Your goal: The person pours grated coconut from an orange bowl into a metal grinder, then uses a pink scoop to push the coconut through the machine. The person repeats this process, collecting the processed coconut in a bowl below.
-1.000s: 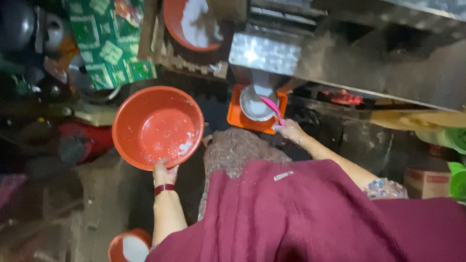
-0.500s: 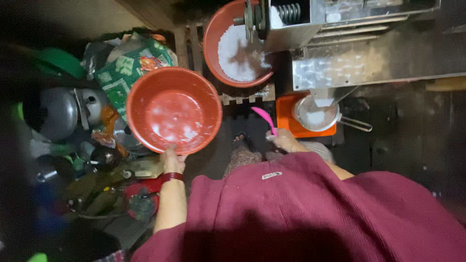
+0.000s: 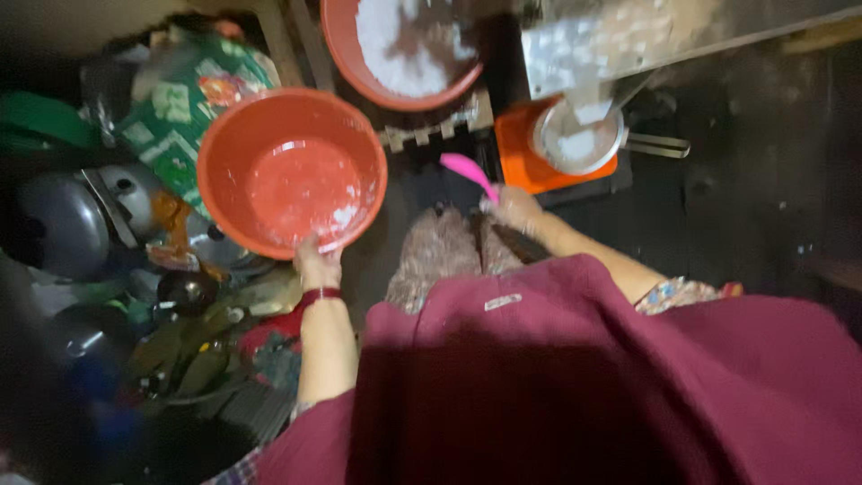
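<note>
Now, L hand [image 3: 316,267] w/ red basin [image 3: 292,172], R hand [image 3: 514,207] w/ pink spoon [image 3: 469,171]

We look down on a dark floor [image 3: 745,216]. On it sits an orange tray [image 3: 519,153] bearing a metal pan [image 3: 579,139]. At left, dark pots [image 3: 63,224] crowd together.

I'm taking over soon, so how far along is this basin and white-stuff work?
Looks done: the orange basin is nearly empty, only white traces inside. In hand: the left hand grips its rim, and the right hand holds a pink scoop. Apparently left: a second basin above holds much white material, and the metal pan on the orange tray has only a little.
</note>
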`<move>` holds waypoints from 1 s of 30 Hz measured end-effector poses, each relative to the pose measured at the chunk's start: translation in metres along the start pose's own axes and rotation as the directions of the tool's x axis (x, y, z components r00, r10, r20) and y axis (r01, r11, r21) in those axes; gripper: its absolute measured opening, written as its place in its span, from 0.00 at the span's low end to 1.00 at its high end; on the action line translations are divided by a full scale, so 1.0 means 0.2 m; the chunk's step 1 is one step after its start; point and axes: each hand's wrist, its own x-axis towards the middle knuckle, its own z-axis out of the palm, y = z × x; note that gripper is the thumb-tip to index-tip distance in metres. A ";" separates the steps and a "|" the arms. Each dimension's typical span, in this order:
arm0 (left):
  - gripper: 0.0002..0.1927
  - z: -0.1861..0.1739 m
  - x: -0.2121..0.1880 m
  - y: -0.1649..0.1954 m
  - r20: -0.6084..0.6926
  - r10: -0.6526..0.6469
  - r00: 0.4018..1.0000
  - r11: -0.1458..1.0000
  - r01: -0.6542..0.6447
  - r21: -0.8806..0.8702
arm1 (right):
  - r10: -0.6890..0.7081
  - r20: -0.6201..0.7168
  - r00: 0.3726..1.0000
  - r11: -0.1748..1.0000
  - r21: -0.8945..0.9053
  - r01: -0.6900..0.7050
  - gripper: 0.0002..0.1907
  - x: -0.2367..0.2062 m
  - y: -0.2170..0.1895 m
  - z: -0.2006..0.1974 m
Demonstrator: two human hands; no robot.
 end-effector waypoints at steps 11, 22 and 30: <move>0.38 0.55 0.27 0.18 -0.004 0.219 0.976 0.975 -0.219 -0.032 | 0.205 -0.148 0.967 0.922 0.361 -0.140 0.09 0.10 -0.24 0.05; 0.46 0.90 0.68 0.47 0.219 0.537 0.815 0.794 -0.576 0.195 | 0.263 -0.456 0.850 0.641 0.741 0.199 0.13 0.50 -0.65 0.16; 0.48 1.11 0.58 0.47 0.392 0.521 0.758 0.719 -0.637 0.278 | 0.651 -0.281 0.705 0.047 0.942 0.331 0.09 0.92 -0.80 -0.19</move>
